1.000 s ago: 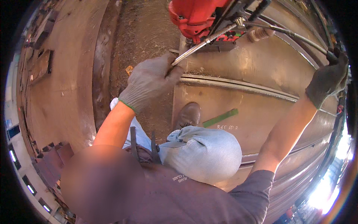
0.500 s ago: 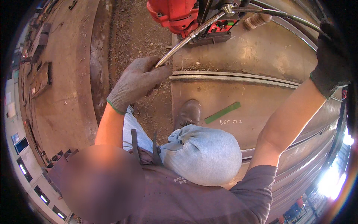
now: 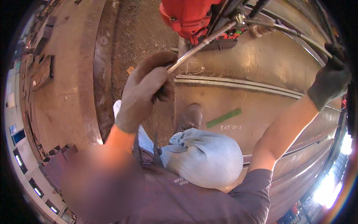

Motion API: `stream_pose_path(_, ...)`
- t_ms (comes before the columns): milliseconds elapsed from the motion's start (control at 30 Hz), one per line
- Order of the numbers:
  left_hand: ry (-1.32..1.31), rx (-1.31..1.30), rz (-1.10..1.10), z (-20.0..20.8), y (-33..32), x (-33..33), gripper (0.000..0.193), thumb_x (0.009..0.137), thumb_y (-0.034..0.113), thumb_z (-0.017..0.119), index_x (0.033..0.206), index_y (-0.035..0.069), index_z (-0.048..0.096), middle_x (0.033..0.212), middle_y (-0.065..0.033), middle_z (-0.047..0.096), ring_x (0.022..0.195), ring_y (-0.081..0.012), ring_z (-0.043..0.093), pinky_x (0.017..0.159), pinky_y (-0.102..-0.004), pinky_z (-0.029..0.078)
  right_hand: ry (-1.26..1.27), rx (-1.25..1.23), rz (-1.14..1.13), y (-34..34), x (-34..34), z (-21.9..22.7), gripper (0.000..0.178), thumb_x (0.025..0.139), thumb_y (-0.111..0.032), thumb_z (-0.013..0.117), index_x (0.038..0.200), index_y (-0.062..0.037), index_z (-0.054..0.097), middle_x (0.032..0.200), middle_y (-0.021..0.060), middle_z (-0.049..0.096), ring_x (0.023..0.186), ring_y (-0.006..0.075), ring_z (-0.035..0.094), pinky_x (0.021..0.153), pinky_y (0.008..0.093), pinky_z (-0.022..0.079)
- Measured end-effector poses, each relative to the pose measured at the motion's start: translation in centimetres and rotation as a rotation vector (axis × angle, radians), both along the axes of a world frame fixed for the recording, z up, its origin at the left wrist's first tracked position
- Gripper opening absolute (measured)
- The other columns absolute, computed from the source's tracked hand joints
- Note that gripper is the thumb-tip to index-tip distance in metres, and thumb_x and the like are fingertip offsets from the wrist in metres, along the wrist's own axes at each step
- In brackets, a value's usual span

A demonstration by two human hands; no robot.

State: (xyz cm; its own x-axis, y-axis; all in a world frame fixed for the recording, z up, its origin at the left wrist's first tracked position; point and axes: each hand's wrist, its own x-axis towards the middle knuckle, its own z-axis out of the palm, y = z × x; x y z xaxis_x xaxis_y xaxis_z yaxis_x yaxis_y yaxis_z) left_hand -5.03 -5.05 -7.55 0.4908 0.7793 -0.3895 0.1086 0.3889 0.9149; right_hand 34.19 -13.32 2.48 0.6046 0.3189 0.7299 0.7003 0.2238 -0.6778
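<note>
My left hand [image 3: 143, 91], in a grey knit glove, is closed round the end of a shiny metal feed lever [image 3: 203, 44]. This lever runs up to a round metal hub [image 3: 239, 18] on a red machine [image 3: 186, 22] that looks like a magnetic drill. A second lever [image 3: 294, 33] reaches from the hub toward the right. On its far end my right hand [image 3: 331, 76], in a dark glove, is closed; its fingers are dark and partly lost in shadow. The machine's upper part is cut off by the picture's edge.
Brown steel plates [image 3: 220, 97] lie below, with a pale paired edge [image 3: 238, 84] crossing them. A green strip [image 3: 223, 118] and chalk marks are on one plate, beside my boot [image 3: 192, 116]. More steel [image 3: 71, 74] lies left, past a strip of dirt ground [image 3: 143, 30].
My left hand has turned, its fingers curling higher over the lever's end. My right hand has shifted slightly down. The machine and levers appear farther right in the picture as the view shifts.
</note>
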Motion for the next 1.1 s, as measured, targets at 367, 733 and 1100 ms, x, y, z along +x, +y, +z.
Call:
stream_pose_path(367, -0.572, 0.788, -0.035, 11.4, -5.7, 27.5, 0.035, 0.088, 0.027, 0.061, 0.111, 0.0, 0.065, 0.113, -0.029, 0.061, 0.098, -0.0413, 0.065, 0.082, -0.0499, 0.054, 0.839, -0.619, -0.189, -6.7, -1.3, -28.1, 0.035, 0.094, -0.026, 0.063, 0.119, -0.0013, 0.064, 0.097, 0.0095, 0.069, 0.093, 0.0204, 0.067, 0.082, 0.0347, 0.054)
stream_pose_path(733, -0.269, 0.984, -0.181, 5.3, -7.3, 35.3, 0.027, 0.089, 0.021, 0.062, 0.107, 0.002, 0.071, 0.113, -0.0211, 0.065, 0.095, -0.0382, 0.069, 0.074, -0.0474, 0.056, 1.152, -0.855, 0.167, -7.2, -5.9, -32.8, 0.03, 0.094, -0.028, 0.065, 0.11, -0.0027, 0.063, 0.09, 0.0074, 0.066, 0.088, 0.0185, 0.065, 0.081, 0.0339, 0.054)
stream_pose_path(1100, -0.723, 0.538, -0.312, 10.6, -3.2, 24.5, 0.025, 0.091, 0.022, 0.067, 0.104, 0.001, 0.066, 0.093, -0.0171, 0.069, 0.093, -0.0245, 0.068, 0.082, -0.0413, 0.054, 1.141, -0.217, -0.087, -5.3, 4.8, -33.1, 0.027, 0.093, -0.029, 0.068, 0.1, -0.0041, 0.063, 0.084, 0.0054, 0.063, 0.083, 0.0165, 0.062, 0.081, 0.033, 0.053)
